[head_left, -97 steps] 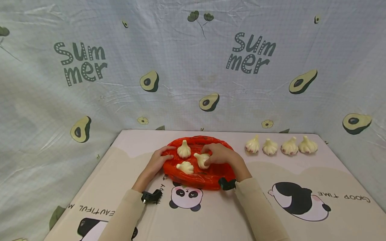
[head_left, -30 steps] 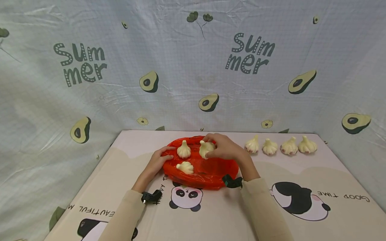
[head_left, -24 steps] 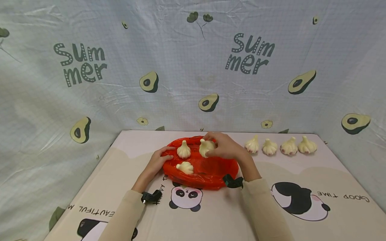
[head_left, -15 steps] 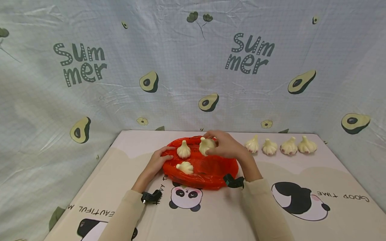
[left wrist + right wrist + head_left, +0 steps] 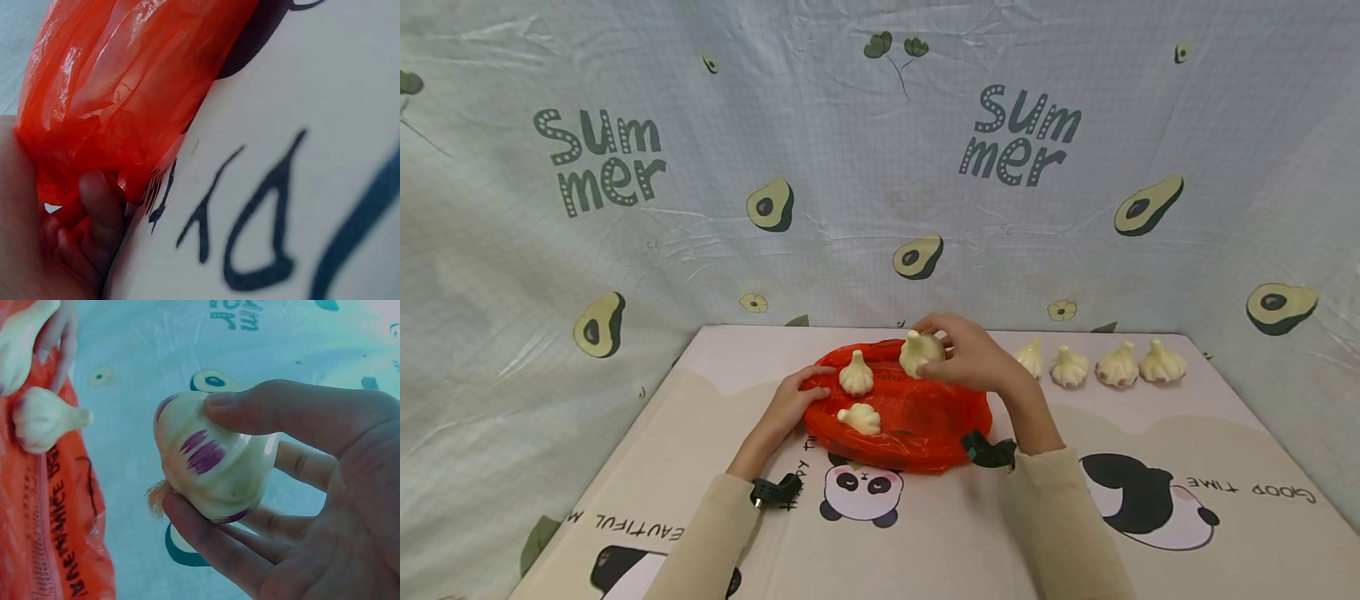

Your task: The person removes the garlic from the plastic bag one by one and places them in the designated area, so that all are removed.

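My right hand holds a garlic bulb above the far edge of a red plastic bag. The right wrist view shows thumb and fingers round that bulb, which has purple streaks and a tuft of root. With my left hand I grip the bag's left rim; in the left wrist view the thin red plastic passes between thumb and curled fingers. Inside the bag, one garlic bulb stands stem up and another garlic bulb lies on its side.
Several garlic bulbs stand in a row at the table's back right. A pale cloth with animal prints covers the table. Behind it hangs a curtain with avocado prints.
My right hand has lifted the garlic bulb out of the bag's middle and carried it towards the far edge, slightly up and right lately. My left hand has stayed put.
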{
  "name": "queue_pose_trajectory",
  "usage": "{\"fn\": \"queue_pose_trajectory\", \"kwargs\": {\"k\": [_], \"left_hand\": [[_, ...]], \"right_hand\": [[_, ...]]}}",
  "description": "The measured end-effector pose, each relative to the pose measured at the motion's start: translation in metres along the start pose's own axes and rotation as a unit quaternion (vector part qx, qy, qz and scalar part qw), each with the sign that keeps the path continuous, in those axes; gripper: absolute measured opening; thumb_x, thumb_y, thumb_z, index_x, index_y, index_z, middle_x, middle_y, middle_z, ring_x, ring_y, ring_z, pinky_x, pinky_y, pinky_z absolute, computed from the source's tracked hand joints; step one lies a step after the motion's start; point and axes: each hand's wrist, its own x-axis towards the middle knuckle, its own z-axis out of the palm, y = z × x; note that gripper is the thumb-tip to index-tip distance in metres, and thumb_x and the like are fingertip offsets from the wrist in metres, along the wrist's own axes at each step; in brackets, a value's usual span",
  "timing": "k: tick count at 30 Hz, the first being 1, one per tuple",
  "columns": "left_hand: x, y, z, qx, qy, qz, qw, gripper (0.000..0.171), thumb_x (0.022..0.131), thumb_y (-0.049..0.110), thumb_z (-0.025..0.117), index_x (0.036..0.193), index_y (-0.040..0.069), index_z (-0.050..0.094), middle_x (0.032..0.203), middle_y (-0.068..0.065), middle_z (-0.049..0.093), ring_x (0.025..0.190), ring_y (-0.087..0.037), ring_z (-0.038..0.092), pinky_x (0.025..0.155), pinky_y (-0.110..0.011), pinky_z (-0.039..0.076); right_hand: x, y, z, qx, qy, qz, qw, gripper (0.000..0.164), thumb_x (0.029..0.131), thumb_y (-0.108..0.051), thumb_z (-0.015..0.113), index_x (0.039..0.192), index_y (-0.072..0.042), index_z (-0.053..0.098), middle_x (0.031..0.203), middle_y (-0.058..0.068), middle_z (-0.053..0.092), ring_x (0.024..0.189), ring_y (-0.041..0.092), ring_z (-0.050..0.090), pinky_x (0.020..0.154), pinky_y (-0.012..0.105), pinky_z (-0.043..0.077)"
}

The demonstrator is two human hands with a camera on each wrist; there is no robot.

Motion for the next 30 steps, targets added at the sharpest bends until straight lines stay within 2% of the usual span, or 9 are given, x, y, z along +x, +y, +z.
{"fn": "queue_pose_trajectory", "kwargs": {"k": [12, 21, 30], "left_hand": [[0.000, 0.001, 0.000, -0.003, -0.009, -0.005, 0.9999, 0.044, 0.099, 0.014, 0.056, 0.143, 0.011, 0.060, 0.161, -0.016, 0.044, 0.148, -0.041, 0.043, 0.118, -0.054, 0.043], [-0.001, 0.000, 0.000, -0.005, -0.010, -0.008, 0.9999, 0.044, 0.100, 0.014, 0.055, 0.144, 0.013, 0.059, 0.162, -0.015, 0.044, 0.147, -0.040, 0.044, 0.116, -0.053, 0.045], [-0.001, -0.001, 0.000, 0.003, -0.004, -0.006, 1.0000, 0.044, 0.099, 0.013, 0.055, 0.143, 0.011, 0.060, 0.162, -0.017, 0.043, 0.147, -0.042, 0.044, 0.117, -0.055, 0.044]], "right_hand": [[-0.009, -0.001, -0.012, 0.030, 0.036, -0.028, 0.998, 0.045, 0.084, -0.011, 0.081, 0.126, -0.006, 0.064, 0.124, 0.014, 0.064, 0.114, 0.039, 0.066, 0.097, 0.051, 0.061], [-0.016, -0.008, -0.021, 0.046, 0.060, -0.018, 0.997, 0.047, 0.084, -0.012, 0.081, 0.127, -0.010, 0.063, 0.125, 0.012, 0.064, 0.120, 0.039, 0.064, 0.098, 0.051, 0.060], [-0.019, -0.008, -0.024, 0.056, 0.067, -0.025, 0.996, 0.048, 0.086, -0.012, 0.080, 0.129, -0.012, 0.061, 0.124, 0.011, 0.066, 0.113, 0.031, 0.065, 0.099, 0.050, 0.060]]}}
